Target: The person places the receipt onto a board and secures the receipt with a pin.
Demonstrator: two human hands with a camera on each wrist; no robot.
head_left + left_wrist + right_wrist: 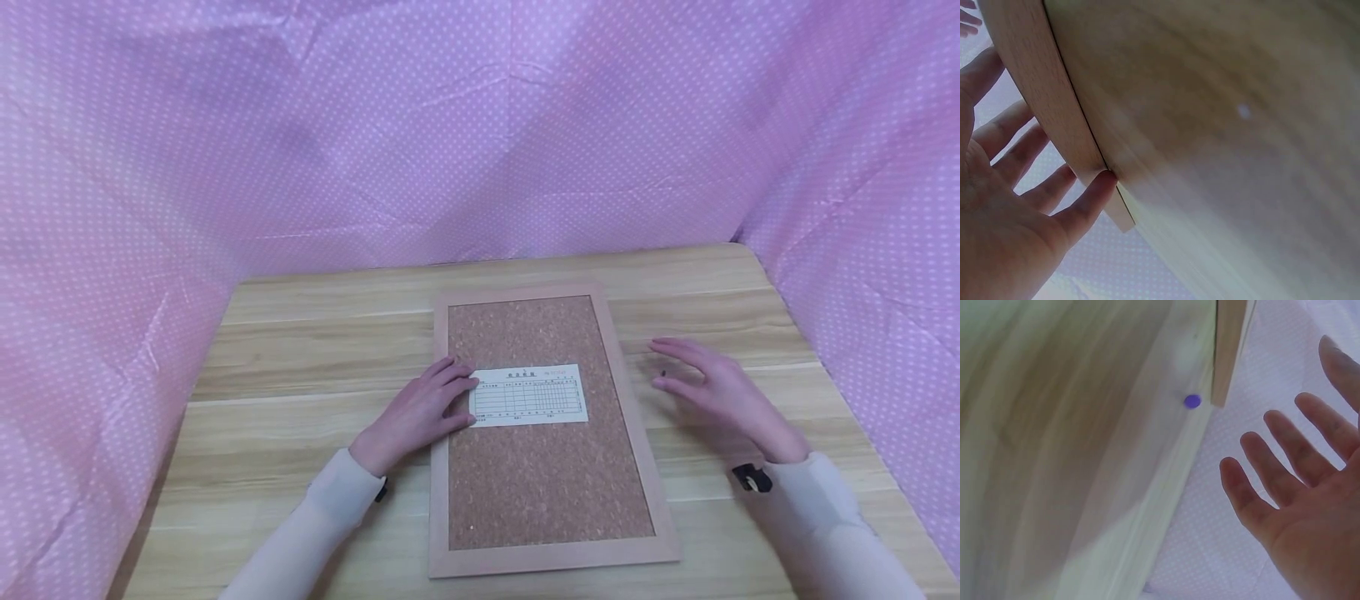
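A wood-framed cork board (551,500) lies flat on the table. Across its middle is a white printed form slip (525,396) with a ruled grid. My left hand (420,408) rests over the board's left frame, its spread fingertips touching the slip's left end. My right hand (720,396) hovers to the right of the board, holding nothing, its fingers apart in the right wrist view. There, a small round purple piece (1192,401) sits on the table near the frame; its exact kind is unclear.
The light wood-grain table (300,350) extends around the board. Pink polka-dot cloth (480,150) hangs behind it and on both sides. Dark clips (752,478) show at the sleeve cuffs. A blurred pale spot (1244,111) appears on the table in the left wrist view.
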